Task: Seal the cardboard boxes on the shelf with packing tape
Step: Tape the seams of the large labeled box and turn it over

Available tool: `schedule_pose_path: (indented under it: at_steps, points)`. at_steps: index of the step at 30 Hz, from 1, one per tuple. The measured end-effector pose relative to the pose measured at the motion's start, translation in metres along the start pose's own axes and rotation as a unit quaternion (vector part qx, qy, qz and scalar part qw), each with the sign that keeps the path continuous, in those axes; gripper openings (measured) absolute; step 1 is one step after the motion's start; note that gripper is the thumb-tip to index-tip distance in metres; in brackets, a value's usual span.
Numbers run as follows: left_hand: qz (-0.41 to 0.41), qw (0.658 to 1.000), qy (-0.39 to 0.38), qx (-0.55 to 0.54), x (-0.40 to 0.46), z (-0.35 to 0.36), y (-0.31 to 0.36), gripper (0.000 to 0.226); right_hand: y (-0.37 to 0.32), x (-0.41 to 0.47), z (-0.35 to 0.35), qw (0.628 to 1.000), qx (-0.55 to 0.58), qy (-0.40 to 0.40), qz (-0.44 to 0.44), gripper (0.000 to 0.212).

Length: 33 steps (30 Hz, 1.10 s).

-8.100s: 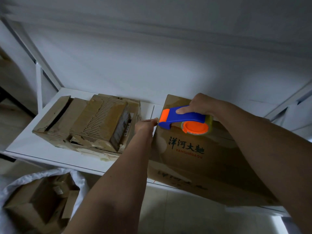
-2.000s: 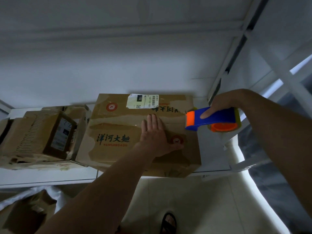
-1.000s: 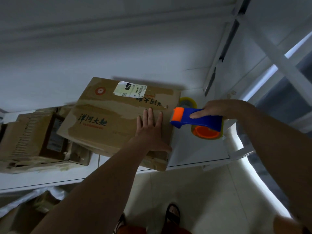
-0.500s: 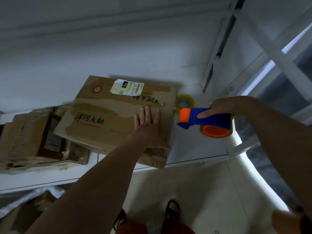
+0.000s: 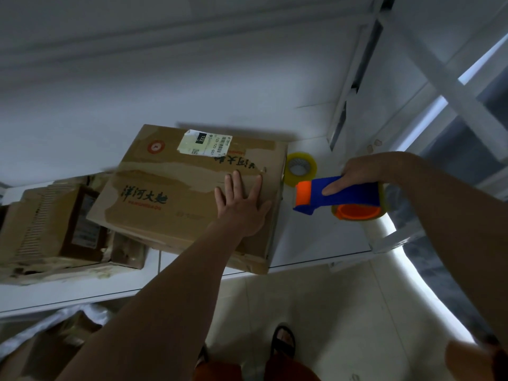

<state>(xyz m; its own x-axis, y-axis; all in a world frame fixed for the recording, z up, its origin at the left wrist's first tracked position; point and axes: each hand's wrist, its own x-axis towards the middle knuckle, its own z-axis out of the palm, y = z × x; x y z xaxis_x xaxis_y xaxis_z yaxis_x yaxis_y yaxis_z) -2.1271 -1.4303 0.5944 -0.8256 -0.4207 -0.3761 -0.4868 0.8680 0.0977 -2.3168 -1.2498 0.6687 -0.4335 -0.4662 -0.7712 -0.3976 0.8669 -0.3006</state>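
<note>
A brown cardboard box (image 5: 170, 188) with dark printed characters and a white label lies skewed on the white shelf (image 5: 316, 243). My left hand (image 5: 242, 204) presses flat on the box top near its right edge, fingers straight. To the right of the box, above the shelf, my right hand (image 5: 357, 171) grips a blue and orange tape dispenser (image 5: 338, 199), index finger laid along its blue body. A spare roll of clear tape (image 5: 301, 167) sits on the shelf behind the dispenser, close to the box's right side.
A torn, open cardboard box (image 5: 55, 229) stands on the shelf at the left, partly under the printed box's corner. Below the shelf at the lower left is a white bag of cardboard scraps (image 5: 55, 339). White shelf uprights (image 5: 351, 78) rise at the right. My sandalled foot (image 5: 283, 339) is on the tiled floor.
Since a second ago the dispenser has drawn away from the box's right edge to the right, uncovering the spare roll. My left hand stays flat on the box, which has turned slightly.
</note>
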Motion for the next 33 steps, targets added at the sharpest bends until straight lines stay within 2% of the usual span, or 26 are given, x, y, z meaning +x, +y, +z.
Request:
schedule_pose_path:
  at_steps: [4, 8, 13, 16, 19, 23, 27, 33]
  points:
    - [-0.032, 0.998, 0.038, -0.047, 0.002, -0.002, 0.011, 0.063, -0.006, -0.001, 0.004, 1.0, -0.008, -0.011, 0.017, 0.05]
    - [-0.09, 0.996, 0.013, -0.02, 0.011, -0.008, 0.03, 0.073, -0.013, 0.0, 0.008, 0.999, -0.028, -0.003, 0.026, 0.049]
    - [-0.104, 0.994, 0.01, -0.025, 0.015, -0.01, 0.032, 0.078, -0.032, 0.001, 0.012, 0.995, -0.087, 0.011, 0.038, 0.051]
    - [-0.101, 0.994, 0.017, -0.026, 0.015, -0.01, 0.034, 0.079, -0.045, -0.001, 0.018, 0.992, -0.108, 0.034, 0.046, 0.055]
    - [-0.104, 0.994, 0.026, -0.026, 0.015, -0.009, 0.034, 0.081, -0.058, 0.002, 0.029, 0.994, -0.083, 0.051, 0.053, 0.049]
    - [-0.102, 0.994, 0.029, -0.033, 0.017, -0.007, 0.03, 0.08, -0.038, 0.007, 0.056, 0.967, -0.2, 0.139, 0.079, 0.04]
    - [-0.11, 0.992, 0.057, -0.018, 0.02, -0.004, 0.036, 0.08, -0.011, 0.011, 0.066, 0.978, -0.098, 0.169, 0.077, 0.046]
    - [-0.116, 0.989, 0.094, 0.009, 0.029, -0.002, 0.046, 0.081, -0.009, 0.007, 0.06, 0.961, 0.031, 0.27, 0.053, 0.052]
